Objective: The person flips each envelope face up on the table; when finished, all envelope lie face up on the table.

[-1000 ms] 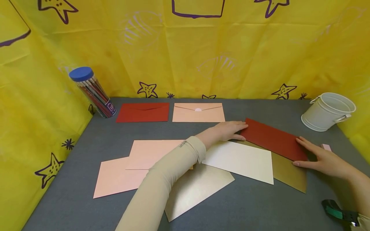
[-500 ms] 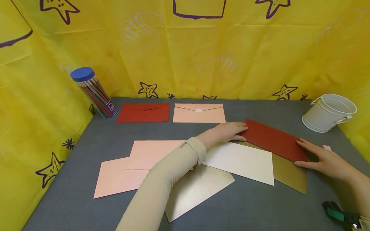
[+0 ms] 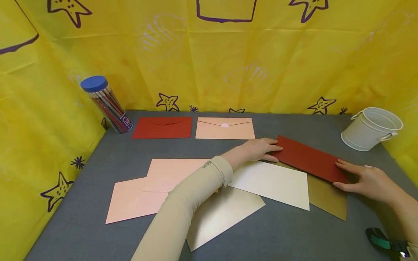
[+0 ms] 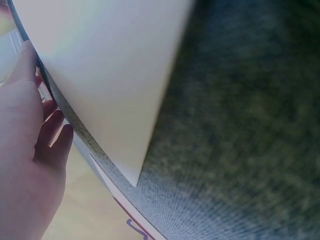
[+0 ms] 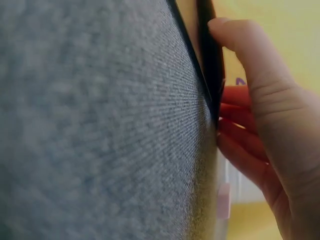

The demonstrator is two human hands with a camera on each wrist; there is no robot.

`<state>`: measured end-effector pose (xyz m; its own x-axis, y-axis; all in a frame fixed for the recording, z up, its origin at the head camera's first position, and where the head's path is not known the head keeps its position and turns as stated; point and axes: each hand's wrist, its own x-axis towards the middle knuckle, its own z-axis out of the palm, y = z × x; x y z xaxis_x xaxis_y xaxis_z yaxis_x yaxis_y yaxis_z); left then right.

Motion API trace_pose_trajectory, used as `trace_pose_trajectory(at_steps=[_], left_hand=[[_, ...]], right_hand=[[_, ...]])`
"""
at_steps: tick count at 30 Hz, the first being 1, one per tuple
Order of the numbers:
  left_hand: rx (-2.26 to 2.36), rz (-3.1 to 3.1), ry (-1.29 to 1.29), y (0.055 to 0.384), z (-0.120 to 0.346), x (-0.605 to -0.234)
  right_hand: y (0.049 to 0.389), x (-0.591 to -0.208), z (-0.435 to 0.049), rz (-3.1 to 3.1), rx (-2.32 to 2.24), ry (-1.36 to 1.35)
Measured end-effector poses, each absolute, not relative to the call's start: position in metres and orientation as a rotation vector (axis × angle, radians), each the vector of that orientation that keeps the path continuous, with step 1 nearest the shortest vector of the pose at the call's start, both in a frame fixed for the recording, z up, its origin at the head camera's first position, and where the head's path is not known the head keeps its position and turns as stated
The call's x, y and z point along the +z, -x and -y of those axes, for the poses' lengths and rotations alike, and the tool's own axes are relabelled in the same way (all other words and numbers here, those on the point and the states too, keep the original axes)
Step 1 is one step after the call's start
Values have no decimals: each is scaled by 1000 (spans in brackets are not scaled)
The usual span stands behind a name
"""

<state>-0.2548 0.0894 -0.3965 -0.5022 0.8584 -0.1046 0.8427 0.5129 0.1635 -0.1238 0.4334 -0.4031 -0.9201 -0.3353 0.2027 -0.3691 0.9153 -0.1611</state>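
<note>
In the head view, a dark red envelope point(image 3: 308, 158) lies slanted at the right, with its near edge raised slightly over a shadow. My left hand point(image 3: 255, 149) holds its left end, thumb toward me and fingers at the far side. At the opposite end my right hand point(image 3: 370, 180) grips it between thumb and fingers. A gold envelope point(image 3: 328, 195) and a white envelope point(image 3: 277, 184) lie just below the red one. The right wrist view shows my right thumb point(image 5: 245, 37) against the envelope's dark edge. My left fingers point(image 4: 50, 130) are partly hidden in the left wrist view.
Pink envelopes point(image 3: 130, 199) and a pearly envelope point(image 3: 222, 221) overlap beneath my left sleeve. Toward the back lie another red envelope point(image 3: 163, 128) and a peach envelope point(image 3: 225, 131). A pencil tube point(image 3: 109, 108) leans at left; a white bucket point(image 3: 369, 130) stands at right.
The red envelope has shifted slightly toward me, and more shadow shows under its near edge. My right hand has moved a little and now covers most of a small pink block.
</note>
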Motion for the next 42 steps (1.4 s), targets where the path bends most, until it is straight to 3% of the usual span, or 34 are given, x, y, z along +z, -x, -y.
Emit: trace_pose_trajectory(at_steps=[22,28,36,42], left_hand=[[341,-2586,-1694,256,-91,-392],[495,-2687,-1677,256,-91,-388],[673,-2737,-1648,259,-88,-385],[955,-2760,-1546,260,-82,-376]], right_hand=[[119,-401,-440,2939,433,-389],[115,-394,-435,2963,607,-246],[116,-387,-428,2803,987,-274],[118,-378,-425,2794,1004,-39]])
